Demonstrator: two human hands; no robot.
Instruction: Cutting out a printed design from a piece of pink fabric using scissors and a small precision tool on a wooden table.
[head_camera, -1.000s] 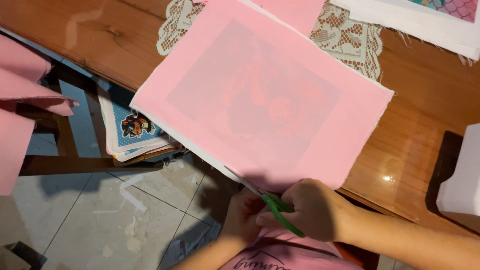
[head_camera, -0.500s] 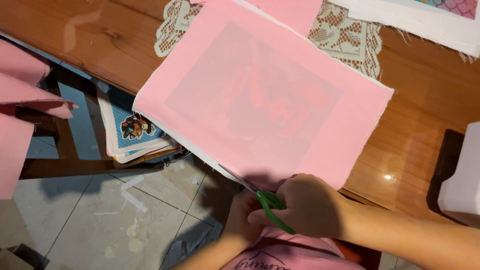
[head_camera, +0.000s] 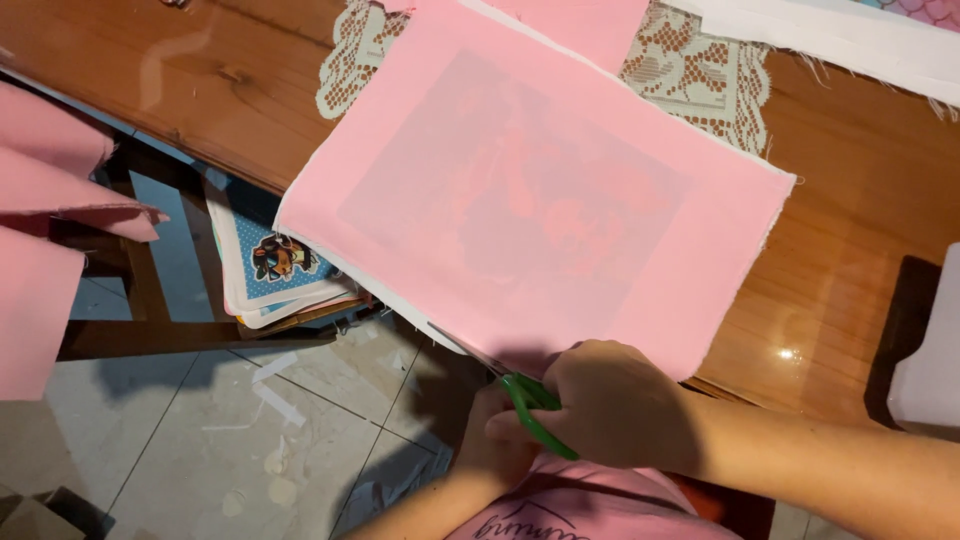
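Worktop (head_camera: 860, 230) of glossy brown wood runs across the top and right of my view, its near edge slanting from upper left to lower right, with tiled floor (head_camera: 200, 450) below it. Over that near edge lies the pink cloth (head_camera: 540, 200), a big rectangle with a darker picture showing faintly through its middle; its lower left part hangs past the edge, with a white layer (head_camera: 400, 305) peeping out beneath. Under its far side sits a lace doily (head_camera: 700, 80), and beyond that, at the far edge, a second pink piece (head_camera: 580, 25) and a strip of white cloth (head_camera: 850, 40). More pink fabric (head_camera: 45, 240) hangs at the left of my view, off the worktop. Under the worktop's near edge, on a lower shelf, a stack of printed sheets (head_camera: 275, 265) shows a small cartoon figure.

My right hand (head_camera: 615, 405) is at the cloth's near edge, fingers clamped on the green scissors (head_camera: 535, 410), whose handles show between my two hands; the blades are hidden under cloth and hand. My left hand (head_camera: 500, 450) is just beside it, below the edge, mostly in shadow; I cannot tell whether its fingers are together or apart.
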